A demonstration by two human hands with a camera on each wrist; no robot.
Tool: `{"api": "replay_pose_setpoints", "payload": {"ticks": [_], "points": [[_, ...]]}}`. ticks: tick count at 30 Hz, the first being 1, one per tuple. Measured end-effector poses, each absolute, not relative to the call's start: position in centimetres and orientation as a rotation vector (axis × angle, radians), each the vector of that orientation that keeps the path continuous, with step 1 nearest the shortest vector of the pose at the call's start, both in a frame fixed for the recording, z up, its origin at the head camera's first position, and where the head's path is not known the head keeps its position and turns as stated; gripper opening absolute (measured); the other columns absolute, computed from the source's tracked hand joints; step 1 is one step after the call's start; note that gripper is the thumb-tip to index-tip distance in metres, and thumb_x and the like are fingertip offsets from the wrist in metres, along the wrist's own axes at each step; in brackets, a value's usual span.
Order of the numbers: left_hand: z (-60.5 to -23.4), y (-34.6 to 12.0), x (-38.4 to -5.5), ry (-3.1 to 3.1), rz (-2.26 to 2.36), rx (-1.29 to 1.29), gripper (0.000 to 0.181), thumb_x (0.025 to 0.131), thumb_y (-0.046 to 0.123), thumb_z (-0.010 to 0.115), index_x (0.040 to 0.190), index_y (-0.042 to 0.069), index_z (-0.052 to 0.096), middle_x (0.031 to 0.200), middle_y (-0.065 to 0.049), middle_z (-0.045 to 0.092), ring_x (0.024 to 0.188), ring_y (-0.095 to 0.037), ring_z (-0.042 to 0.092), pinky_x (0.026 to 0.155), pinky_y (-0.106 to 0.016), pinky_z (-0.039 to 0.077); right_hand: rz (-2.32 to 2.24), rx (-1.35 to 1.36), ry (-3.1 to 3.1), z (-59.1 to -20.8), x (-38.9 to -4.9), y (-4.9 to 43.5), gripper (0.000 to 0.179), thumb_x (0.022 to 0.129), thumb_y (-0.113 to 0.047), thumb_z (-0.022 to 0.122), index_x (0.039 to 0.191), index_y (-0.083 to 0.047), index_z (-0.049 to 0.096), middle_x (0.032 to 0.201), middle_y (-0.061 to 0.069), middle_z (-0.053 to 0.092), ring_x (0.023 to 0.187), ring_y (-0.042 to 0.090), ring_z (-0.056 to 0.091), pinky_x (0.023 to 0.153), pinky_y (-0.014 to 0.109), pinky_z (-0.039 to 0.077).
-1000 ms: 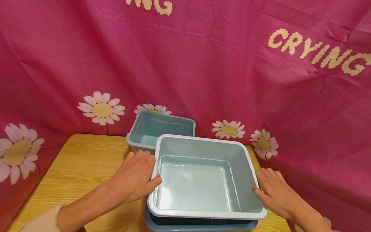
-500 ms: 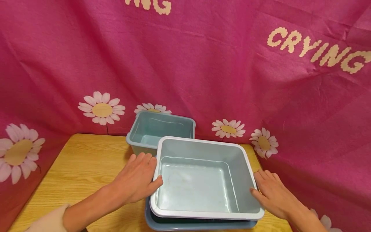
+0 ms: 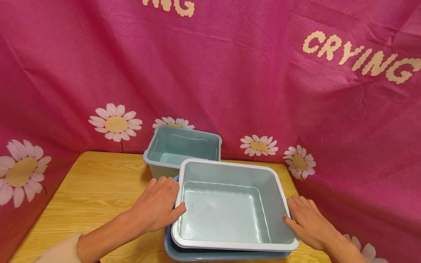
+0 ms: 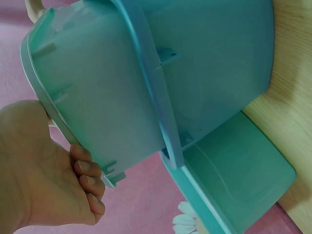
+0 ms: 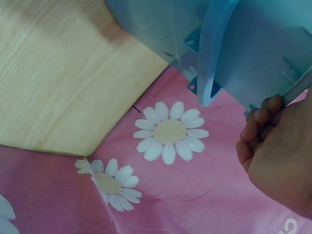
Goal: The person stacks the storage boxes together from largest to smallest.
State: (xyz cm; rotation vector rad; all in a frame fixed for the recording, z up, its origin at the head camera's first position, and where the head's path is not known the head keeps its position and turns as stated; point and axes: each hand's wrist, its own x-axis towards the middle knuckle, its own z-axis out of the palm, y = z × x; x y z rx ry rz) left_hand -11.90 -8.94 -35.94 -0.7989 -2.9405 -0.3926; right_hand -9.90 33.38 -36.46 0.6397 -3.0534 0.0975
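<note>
A pale grey plastic tub (image 3: 223,215) with a light rim sits partly inside a blue tub (image 3: 227,256) on the table. My left hand (image 3: 154,206) grips the grey tub's left rim, thumb over the top edge. On the opposite side my right hand (image 3: 307,223) holds its right rim the same way. Both wrist views show the fingers curled under the rim. In the left wrist view the upper tub's wall (image 4: 107,97) stands well above the blue tub's rim (image 4: 151,83). What lies between the two tubs is hidden.
A smaller grey-green bin (image 3: 189,142) stands behind the tubs, at the back of the wooden table (image 3: 102,182). Close behind and beside the table hangs a pink cloth (image 3: 230,80) with daisies and lettering. The table's right edge runs near my right hand.
Both hands have lowered the grey tub further into the blue one, so less of a gap shows at the front. The bin behind has not moved.
</note>
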Motion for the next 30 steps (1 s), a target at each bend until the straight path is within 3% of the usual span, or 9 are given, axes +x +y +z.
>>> {"api": "replay_pose_setpoints", "payload": {"ticks": [14,30], "points": [[-37.7,-8.9,-12.0,-2.927,-0.409,-0.795,0.034,0.090,0.038,0.061,0.089,0.005,0.054,0.078,-0.002,0.043,0.078,-0.021,0.041,0.075,-0.039,0.034,0.079,0.709,-2.990,-37.8,-10.0,33.4,0.017,0.089,-0.027,0.064,0.093,-0.016,0.051,0.086,-0.009,0.041,0.086,0.013,0.041,0.078,0.041,0.036],[-39.3,-8.9,-12.0,-2.886,-0.440,-0.812,0.032,0.089,0.037,0.061,0.084,0.006,0.053,0.077,-0.001,0.042,0.078,-0.022,0.043,0.075,-0.040,0.035,0.079,0.676,-3.021,-39.1,-10.2,33.3,0.017,0.089,-0.027,0.065,0.095,-0.017,0.053,0.086,-0.010,0.041,0.085,0.013,0.041,0.076,0.037,0.033]]}}
